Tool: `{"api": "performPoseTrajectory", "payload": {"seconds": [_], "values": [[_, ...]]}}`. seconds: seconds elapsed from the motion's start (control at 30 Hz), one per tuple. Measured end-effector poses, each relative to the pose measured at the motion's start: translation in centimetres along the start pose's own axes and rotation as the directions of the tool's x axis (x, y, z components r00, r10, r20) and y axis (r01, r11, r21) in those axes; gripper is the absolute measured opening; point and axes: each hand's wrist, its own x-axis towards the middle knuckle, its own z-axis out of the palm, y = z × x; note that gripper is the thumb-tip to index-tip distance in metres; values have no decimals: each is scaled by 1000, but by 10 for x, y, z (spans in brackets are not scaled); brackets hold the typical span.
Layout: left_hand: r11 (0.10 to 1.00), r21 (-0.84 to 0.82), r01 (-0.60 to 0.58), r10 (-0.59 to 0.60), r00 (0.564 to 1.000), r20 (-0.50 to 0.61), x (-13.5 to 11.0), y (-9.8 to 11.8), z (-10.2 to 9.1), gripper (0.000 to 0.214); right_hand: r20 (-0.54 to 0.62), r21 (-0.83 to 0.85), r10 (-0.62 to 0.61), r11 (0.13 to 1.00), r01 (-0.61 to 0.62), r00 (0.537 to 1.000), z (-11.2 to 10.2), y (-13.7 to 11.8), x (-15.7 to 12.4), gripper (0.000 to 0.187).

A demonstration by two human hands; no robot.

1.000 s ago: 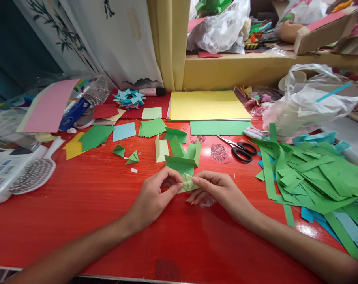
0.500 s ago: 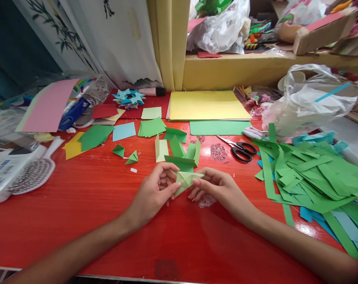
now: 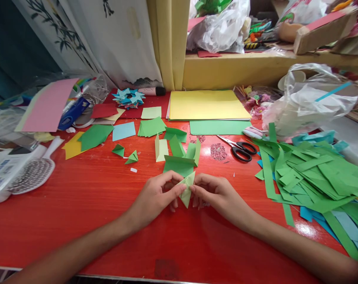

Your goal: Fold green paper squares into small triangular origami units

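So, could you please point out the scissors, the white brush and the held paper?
Scissors [image 3: 235, 149], head view: black handle near blades.
White brush [image 3: 32, 176], head view: its broad end.
Held paper [image 3: 187, 193], head view: its folded middle.

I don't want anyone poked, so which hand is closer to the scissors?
Right. The right hand is on the near side of the scissors, slightly left; the left hand is farther off, at the folded paper's left side.
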Motion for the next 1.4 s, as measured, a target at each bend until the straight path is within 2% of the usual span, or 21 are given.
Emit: {"api": "performPoseTrajectory", "payload": {"seconds": [0.17, 0.27, 0.37, 0.67, 0.8, 0.87, 0.93, 0.97, 1.0, 1.07, 1.13, 1.2, 1.4], "values": [[994, -105, 1, -5, 999, -36, -2, 3, 4, 16, 1, 38, 13, 999, -13, 1000, 2, -1, 0, 18], [987, -158, 22, -29, 999, -40, -3, 4, 6, 16, -7, -5, -2, 1000, 2, 1000, 2, -1, 0, 19], [989, -147, 31, -35, 999, -21, -5, 5, 6, 16, -10, -48, -16, 999, 15, 1000, 1, 0, -1, 20], [990, -138, -30, 19, 997, -80, -8, 4, 6, 16, -34, 125, 37, 992, -33, 999, 3, -3, 0, 19], [990, -131, -49, 40, 997, -72, -8, 3, 6, 18, -36, 98, 28, 995, -24, 999, 3, -3, -2, 21], [996, -47, -82, 77, 992, -99, -8, 0, 7, 16, -47, 67, 27, 997, -24, 999, 3, -2, -3, 22], [965, 163, -206, 236, 952, -194, -8, -3, 8, 10, -58, 56, 33, 998, -30, 998, 3, -2, -3, 22], [907, 312, -283, 359, 906, -223, -8, -5, 8, 13, -65, 63, 36, 998, -32, 997, 3, -1, -3, 22], [811, 463, -356, 492, 845, -211, -8, -7, 8, 23, -70, 77, 40, 996, -34, 997, 3, -1, -3, 23], [567, 682, -463, 681, 729, -71, -8, -9, 6, 39, -67, 113, 48, 993, -41, 997, 3, -1, -3, 25], [391, 762, -516, 742, 666, 70, -8, -11, 5, 46, -52, 147, 56, 988, -48, 997, 3, -1, -3, 25], [328, 776, -538, 754, 644, 128, -7, -11, 4, 48, -36, 171, 56, 984, -49, 998, 3, 0, -4, 24], [358, 748, -560, 733, 664, 146, -5, -10, 2, 43, -29, 198, 24, 980, -18, 999, 2, 0, -5, 22]]}}
